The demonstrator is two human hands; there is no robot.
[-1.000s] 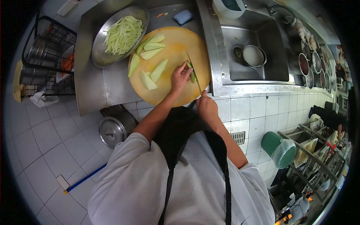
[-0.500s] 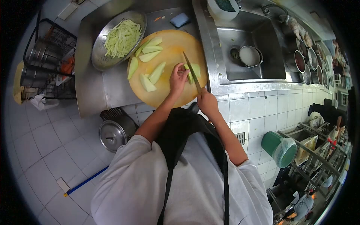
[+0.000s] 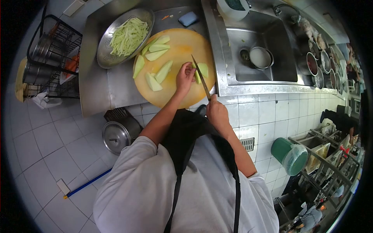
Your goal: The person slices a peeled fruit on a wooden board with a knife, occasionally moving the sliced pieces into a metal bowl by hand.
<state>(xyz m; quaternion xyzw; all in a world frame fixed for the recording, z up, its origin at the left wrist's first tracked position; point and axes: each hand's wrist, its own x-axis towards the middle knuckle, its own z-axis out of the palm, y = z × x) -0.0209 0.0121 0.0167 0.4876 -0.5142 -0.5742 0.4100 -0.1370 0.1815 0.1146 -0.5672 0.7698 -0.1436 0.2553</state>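
Note:
My right hand [image 3: 218, 112] is closed round the handle of a long kitchen knife [image 3: 203, 80], whose blade points away from me over the round chopping board [image 3: 176, 97]. Curled fingers of my left hand [image 3: 185, 79] press on a pale green vegetable piece [image 3: 198, 79], close beside the blade. Another part of that vegetable [image 3: 203, 70] lies on the blade's right side. Several pale green wedges [image 3: 157, 55] rest on the board's left half. At the upper left, a perforated metal colander [image 3: 101, 54] holds thin green vegetable strips [image 3: 130, 37].
A blue sponge [image 3: 188, 19] lies behind the board. To the right is a steel sink [image 3: 268, 37] with a metal pot [image 3: 260, 58] in it. A wire rack [image 3: 52, 58], a lidded pot [image 3: 116, 138] and a green bin [image 3: 289, 155] stand around. Another person [image 3: 342, 120] is far right.
My right hand has drawn the knife slightly back toward me. My left hand stays curled on the vegetable, and the whole view has shifted a little.

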